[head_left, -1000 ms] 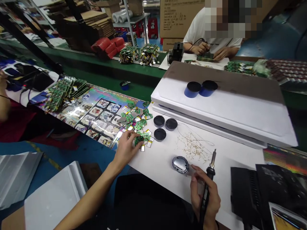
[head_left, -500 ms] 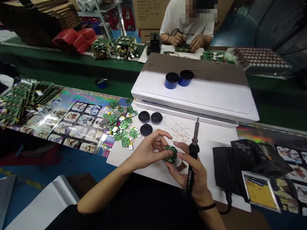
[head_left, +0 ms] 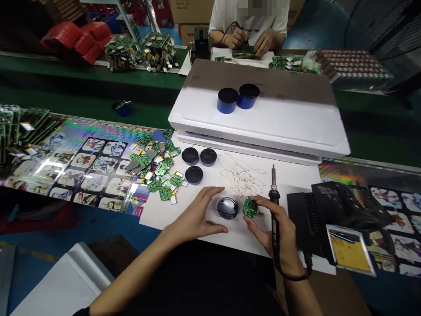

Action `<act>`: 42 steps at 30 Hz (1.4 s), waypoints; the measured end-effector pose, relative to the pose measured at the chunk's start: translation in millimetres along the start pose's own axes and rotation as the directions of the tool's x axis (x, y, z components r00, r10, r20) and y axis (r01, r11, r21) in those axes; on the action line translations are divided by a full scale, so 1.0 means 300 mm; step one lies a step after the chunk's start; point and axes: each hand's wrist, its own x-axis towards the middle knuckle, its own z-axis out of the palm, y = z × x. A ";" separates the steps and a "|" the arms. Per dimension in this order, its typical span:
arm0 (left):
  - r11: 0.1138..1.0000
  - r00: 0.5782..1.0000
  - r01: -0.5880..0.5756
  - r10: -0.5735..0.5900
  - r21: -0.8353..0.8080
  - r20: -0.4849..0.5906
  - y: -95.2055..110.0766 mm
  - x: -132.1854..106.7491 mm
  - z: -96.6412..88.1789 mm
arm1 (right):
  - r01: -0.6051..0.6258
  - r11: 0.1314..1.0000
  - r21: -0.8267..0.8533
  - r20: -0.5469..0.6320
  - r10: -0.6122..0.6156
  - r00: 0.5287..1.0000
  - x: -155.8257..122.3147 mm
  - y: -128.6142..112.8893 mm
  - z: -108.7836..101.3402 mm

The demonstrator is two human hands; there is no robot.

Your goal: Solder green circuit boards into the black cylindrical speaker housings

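My left hand (head_left: 197, 217) is open, thumb and fingers spread around the left side of a round dark case (head_left: 227, 208) that lies on the white sheet. Between thumb and fingertips, my right hand (head_left: 279, 228) pinches a small green circuit board (head_left: 250, 207), just right of the case. A soldering iron (head_left: 274, 219) rests in the same hand, its metal tip pointing up and away. Beyond my left hand sit several black round parts, one a black disc (head_left: 194, 174). Tiny loose bits (head_left: 241, 177) and a thin wire are scattered behind the case.
Left lies a heap of green boards with batteries (head_left: 161, 169). A white foam slab (head_left: 263, 118) carries two blue round cases (head_left: 227, 101). On the right are a black power box (head_left: 299, 219) and a tray with a yellow sponge (head_left: 350, 254). A co-worker sits opposite.
My left hand has let go of the circuit board and moved left, opening beside the round case, which now shows. My right hand has moved right, keeping the board and the iron.
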 end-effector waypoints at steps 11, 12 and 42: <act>0.976 0.995 0.056 -0.037 -0.210 0.092 -0.003 0.117 -0.020 | -0.013 0.999 -0.049 0.085 0.017 0.996 -0.010 0.022 0.012; 0.981 0.998 0.061 -0.060 -0.184 0.014 -0.001 0.121 -0.013 | -0.003 0.999 -0.053 0.079 0.007 0.997 -0.009 0.021 0.016; 0.950 0.987 0.016 -0.064 -0.311 -0.145 0.046 0.090 0.050 | -0.207 0.962 0.177 -0.058 0.220 0.974 0.054 -0.064 0.133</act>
